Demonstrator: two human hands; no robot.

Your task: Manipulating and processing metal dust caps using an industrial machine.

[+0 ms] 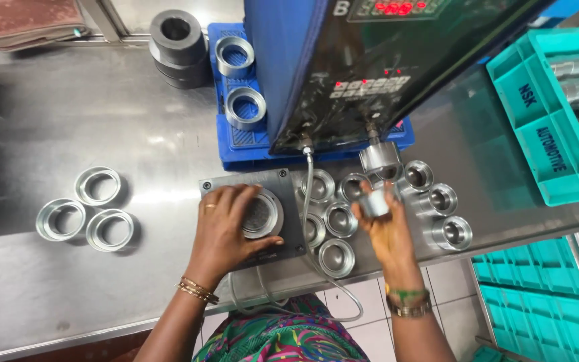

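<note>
Two hands work at the near edge of the steel surface (102,114). Our left hand (226,224) lies spread over a grey fixture plate (283,184), fingers resting on the rim of a ring (263,214) seated in the plate's round socket; it presses down rather than grips. Our right hand (387,231) is raised just above the surface and pinches a small steel sleeve (373,203) between thumb and fingertips, holding it just below a round probe head (380,159) that hangs from the blue gauge unit (343,67).

Around the right hand sit more sleeves in a loose cluster: a group (336,234) between the plate and the hand, and others (440,201) to its right, all standing upright with their bores facing up. A thin cable (309,201) runs down from the gauge unit, past the plate and over the surface edge.

Three wide rings (85,211) lie flat well to the left, touching or nearly touching one another. Farther back, two rings (239,80) rest on a blue tray (242,144), with a dark stacked collar (177,47) just beside it. Teal crates (537,107) of steel parts stand on the right, and more sit below the surface.
</note>
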